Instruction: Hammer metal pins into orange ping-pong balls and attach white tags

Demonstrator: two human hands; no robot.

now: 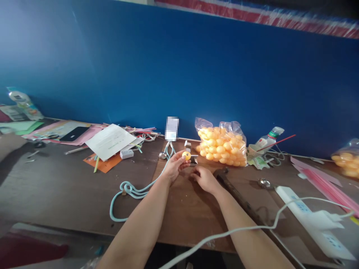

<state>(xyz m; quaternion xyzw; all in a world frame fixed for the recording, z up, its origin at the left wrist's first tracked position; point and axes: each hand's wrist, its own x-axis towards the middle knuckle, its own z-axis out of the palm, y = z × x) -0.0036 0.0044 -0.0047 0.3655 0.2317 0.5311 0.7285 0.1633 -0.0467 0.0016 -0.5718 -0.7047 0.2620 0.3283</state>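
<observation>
Near the middle of the table, my left hand (175,167) holds a small yellow-orange ball (186,155) that has a dark mark on it. To its right is my right hand (206,178), low over the wood, its fingers bent and partly hidden; whether anything is between them cannot be made out. Just beyond both hands lies a small dark open box (193,160). A clear plastic bag (221,144) full of similar balls stands behind my right hand. The light blue cord (131,189) lies looped left of my left forearm.
Papers (110,142) and a phone (76,134) lie at left. A long dark bar (238,194), white power strip (311,220) and bottle (270,138) are at right. A white cable (221,235) crosses in front of my right forearm. Another person's hand (11,145) shows far left.
</observation>
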